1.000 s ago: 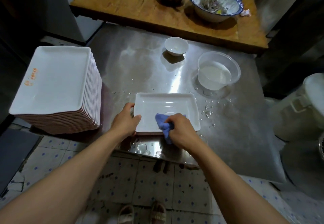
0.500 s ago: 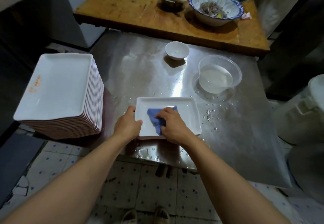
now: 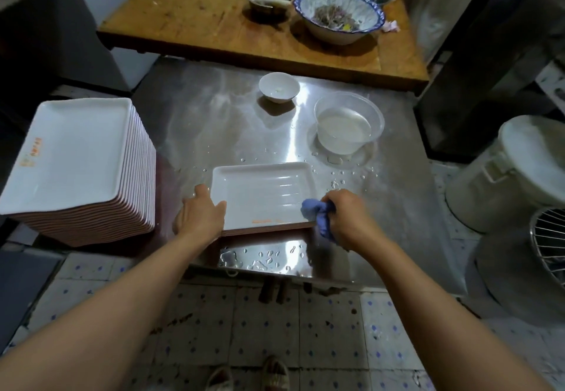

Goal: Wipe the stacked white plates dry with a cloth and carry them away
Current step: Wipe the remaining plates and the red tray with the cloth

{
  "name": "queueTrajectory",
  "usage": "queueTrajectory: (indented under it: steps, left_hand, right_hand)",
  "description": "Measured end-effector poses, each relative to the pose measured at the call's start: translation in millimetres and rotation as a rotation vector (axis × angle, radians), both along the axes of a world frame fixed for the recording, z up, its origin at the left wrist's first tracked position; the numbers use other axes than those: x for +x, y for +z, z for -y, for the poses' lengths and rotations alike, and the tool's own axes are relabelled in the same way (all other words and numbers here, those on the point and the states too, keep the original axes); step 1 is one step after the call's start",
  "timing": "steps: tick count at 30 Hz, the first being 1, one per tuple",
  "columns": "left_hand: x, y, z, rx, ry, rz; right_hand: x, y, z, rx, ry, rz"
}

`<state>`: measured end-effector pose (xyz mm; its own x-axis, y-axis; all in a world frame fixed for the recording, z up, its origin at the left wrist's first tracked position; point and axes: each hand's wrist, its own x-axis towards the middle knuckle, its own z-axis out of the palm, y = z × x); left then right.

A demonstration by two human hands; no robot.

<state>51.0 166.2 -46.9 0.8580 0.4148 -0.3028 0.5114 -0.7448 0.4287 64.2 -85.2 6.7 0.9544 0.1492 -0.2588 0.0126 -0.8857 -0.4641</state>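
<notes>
At the near edge of the surface: a white rectangular shallow plate [image 3: 263, 196] lies flat in front of me, an orange mark along its near rim.
Plate's place: on the wet stainless steel surface [image 3: 214, 127], between my two hands; a brownish edge shows under its near rim, whether another plate lies beneath I cannot tell.
Left hand [image 3: 200, 215]: fingers laid fairly straight against the plate's left rim, thumb on top of the rim.
Right hand [image 3: 347, 215]: fingers curled round a crumpled blue cloth [image 3: 318, 218], bunched at the plate's near right corner.
Cloth contact: touching the corner rim, part of it hanging off past the edge.
Tall stack of white rectangular plates [image 3: 76, 158]: to my left, on the surface's left edge, well apart from the single plate.
Water drops: scattered round the plate.
Small white round bowl [image 3: 278, 87]: farther back.
Clear plastic round container of cloudy liquid [image 3: 348, 126]: to the right of the bowl.
Beyond: wooden table [image 3: 195, 14] carrying a blue-rimmed patterned bowl [image 3: 337, 14].
</notes>
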Motion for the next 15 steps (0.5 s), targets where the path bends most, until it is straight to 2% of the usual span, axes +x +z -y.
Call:
queueTrajectory:
  steps: [2,4,6,10,15]
  left_hand:
    - [-10,11,14,0.164,-0.071,0.087]
    - [-17,20,31,0.259,-0.254,0.238]
    - [-20,24,49,0.288,-0.470,0.303]
    - [-16,21,75,0.424,-0.700,0.204]
    - [-15,15,84,0.543,-0.715,0.193]
  right_hand:
    - [-1,3,14,0.172,-0.161,0.022]
    - [-2,6,23,0.285,-0.271,0.057]
    - [-4,7,28,0.391,-0.332,0.047]
    - [-13,1,31,0.462,-0.405,-0.004]
    - [-21,-5,35,0.507,-0.467,-0.016]
